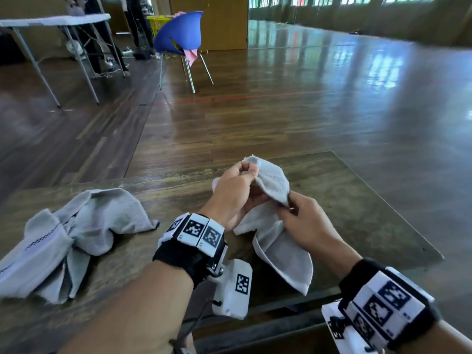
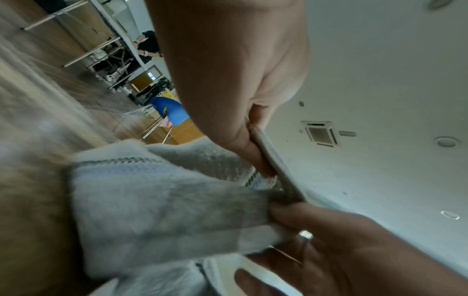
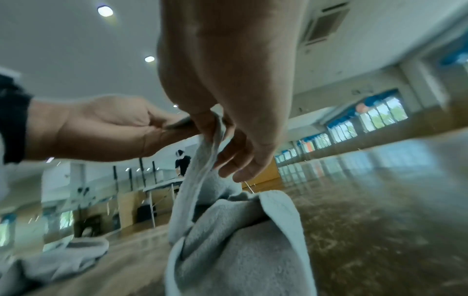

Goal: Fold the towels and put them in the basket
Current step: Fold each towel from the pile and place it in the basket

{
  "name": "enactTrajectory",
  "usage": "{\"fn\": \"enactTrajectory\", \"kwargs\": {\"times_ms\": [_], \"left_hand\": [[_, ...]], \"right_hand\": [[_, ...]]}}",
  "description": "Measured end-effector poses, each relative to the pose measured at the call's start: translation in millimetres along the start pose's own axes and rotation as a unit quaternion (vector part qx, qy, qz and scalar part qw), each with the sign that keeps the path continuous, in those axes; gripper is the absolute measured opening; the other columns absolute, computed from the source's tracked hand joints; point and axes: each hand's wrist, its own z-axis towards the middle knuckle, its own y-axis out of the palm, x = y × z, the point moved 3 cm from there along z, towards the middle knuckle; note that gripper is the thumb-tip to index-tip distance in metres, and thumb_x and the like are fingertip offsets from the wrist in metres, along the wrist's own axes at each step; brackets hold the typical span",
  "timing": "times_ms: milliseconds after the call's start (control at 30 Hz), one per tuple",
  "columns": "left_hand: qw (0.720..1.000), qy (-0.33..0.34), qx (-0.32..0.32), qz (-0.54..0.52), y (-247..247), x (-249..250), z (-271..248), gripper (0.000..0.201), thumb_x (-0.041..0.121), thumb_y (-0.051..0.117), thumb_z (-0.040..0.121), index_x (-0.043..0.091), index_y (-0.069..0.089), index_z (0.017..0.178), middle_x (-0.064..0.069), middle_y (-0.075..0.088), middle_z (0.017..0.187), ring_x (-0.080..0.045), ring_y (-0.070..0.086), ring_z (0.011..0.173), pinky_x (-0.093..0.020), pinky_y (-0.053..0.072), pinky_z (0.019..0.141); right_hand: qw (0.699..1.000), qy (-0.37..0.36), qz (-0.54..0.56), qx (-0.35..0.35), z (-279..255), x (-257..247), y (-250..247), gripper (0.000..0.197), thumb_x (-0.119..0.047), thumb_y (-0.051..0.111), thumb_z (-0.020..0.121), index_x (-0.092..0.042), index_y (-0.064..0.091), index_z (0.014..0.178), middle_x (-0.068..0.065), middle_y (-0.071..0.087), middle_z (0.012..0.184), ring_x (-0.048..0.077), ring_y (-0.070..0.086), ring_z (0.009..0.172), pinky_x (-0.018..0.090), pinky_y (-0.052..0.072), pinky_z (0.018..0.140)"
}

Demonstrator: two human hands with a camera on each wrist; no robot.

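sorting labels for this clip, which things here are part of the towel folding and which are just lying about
Job:
held towel, pinched by left hand and right hand
crumpled towels on wooden table

Lying about:
blue chair
white folding table

The crumpled pale grey terry towel (image 1: 274, 186) is plain grey on the surfaces seen from the head camera; the left wrist view shows a narrow band of dark and white checks on it (image 2: 116, 160). To the left of it, the heaped pale grey towel (image 1: 84, 226) carries a dark chain-like stripe beside a faint lilac band. Under both, the wooden table top (image 1: 357, 200) is dark brown, streaked with grain. Far behind the held towel, the rounded plastic chair (image 1: 180, 34) is bright blue, with a pink cloth (image 1: 191, 55) hanging from it.
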Motion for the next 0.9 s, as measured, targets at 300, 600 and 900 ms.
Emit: {"fn": "enactTrajectory", "kwargs": {"times_ms": [300, 600, 900], "left_hand": [[0.981, 0.139, 0.121, 0.057, 12, 14, 9, 0.016, 0.025, 0.054, 0.101, 0.015, 0.064, 0.093, -0.008, 0.064, 0.089, -0.029, 0.066, 0.094, -0.055, 0.053, 0.096], [0.849, 0.256, 0.017, 0.461, 33, 3, 2, 0.028, 0.053, 0.066, 0.082, 0.042, 0.058, 0.107, 0.006, 0.044, 0.136, -0.015, 0.029, 0.134, -0.042, 0.023, 0.111], [0.814, 0.286, -0.008, 0.505, 15, 11, 9, 0.014, 0.010, 0.065, 0.088, 0.021, 0.073, 0.086, 0.009, 0.071, 0.078, -0.005, 0.066, 0.076, -0.036, 0.055, 0.075]], "right_hand": [[0.989, -0.030, 0.136, 0.040, 6, 2, -60, 0.032, -0.052, 0.067, 0.083, -0.019, 0.066, 0.084, 0.001, 0.070, 0.072, 0.013, 0.062, 0.067, 0.036, 0.050, 0.065], [0.997, -0.070, 0.020, 0.039, 14, 9, -60, 0.019, -0.036, 0.066, 0.096, -0.028, 0.067, 0.079, -0.007, 0.063, 0.065, 0.002, 0.053, 0.061, 0.025, 0.043, 0.057], [0.996, -0.066, -0.006, 0.054, 18, 10, -54, 0.016, -0.038, 0.077, 0.085, -0.027, 0.069, 0.077, -0.001, 0.068, 0.070, 0.005, 0.056, 0.060, 0.027, 0.047, 0.059]]}}
